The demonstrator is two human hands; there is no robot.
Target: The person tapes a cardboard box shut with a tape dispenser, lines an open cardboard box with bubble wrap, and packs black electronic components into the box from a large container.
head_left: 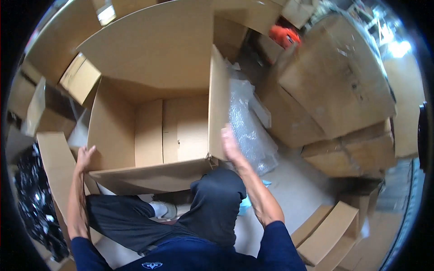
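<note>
A big open cardboard box stands tilted in front of me, its inside facing up and its bottom seam showing. My left hand grips the box at its near left corner, thumb over the edge and the other fingers mostly hidden. On the opposite side, my right hand lies flat against the outside of the raised right flap, slightly blurred. The tall far flap stands up. My bent knee is close to the box's near right corner.
Clear bubble wrap lies on the floor right of the box. Large closed cartons are stacked farther right, with an open carton below. Black plastic and a narrow carton flank my left arm. Something orange-red sits behind.
</note>
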